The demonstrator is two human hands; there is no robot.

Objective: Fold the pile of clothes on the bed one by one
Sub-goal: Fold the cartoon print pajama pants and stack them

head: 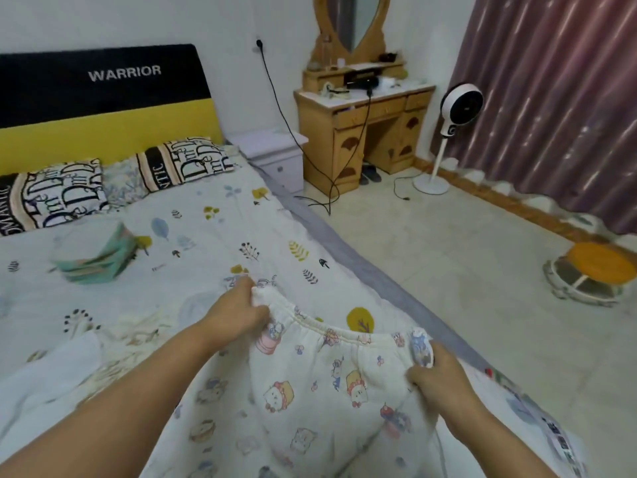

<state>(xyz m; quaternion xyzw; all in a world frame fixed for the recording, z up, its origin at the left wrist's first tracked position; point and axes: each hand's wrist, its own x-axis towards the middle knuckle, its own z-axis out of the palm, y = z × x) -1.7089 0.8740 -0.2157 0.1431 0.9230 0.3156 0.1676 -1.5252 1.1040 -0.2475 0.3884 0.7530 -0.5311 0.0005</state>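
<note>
The trousers (310, 391), white with small cartoon prints, lie spread over the near part of the bed (213, 229), waistband toward the headboard (103, 98). No label or writing is legible on them.

Left hand (238, 312): arm extended forward, fingers curled over the far-left corner of the elastic waistband, gripping it. Right hand (437, 370): arm extended, fingers pinching the right end of the same waistband, where the fabric is bunched. The two hands are well apart, with the waistband stretched in a shallow curve between them.

Left of the trousers, other pale clothes (69, 367) lie loose on the sheet. Farther up the bed, between the trousers and the pillows, sits a folded stack (93, 260) of green-edged cloth.

The headboard is black above and yellow below; the black band reads "WARRIOR" in white capitals. Two pillows (186, 160) rest against it, printed with large black letters; the fragments "MANTIC" and "NTIC" can be read, the rest cannot be made out.

Right of the headboard stand a pale nightstand (272, 150), then a wooden dresser (365, 122) with a mirror, then a white fan (455, 115) before a striped curtain (558, 98). A black cable (275, 94) hangs from the wall socket to the floor.
</note>
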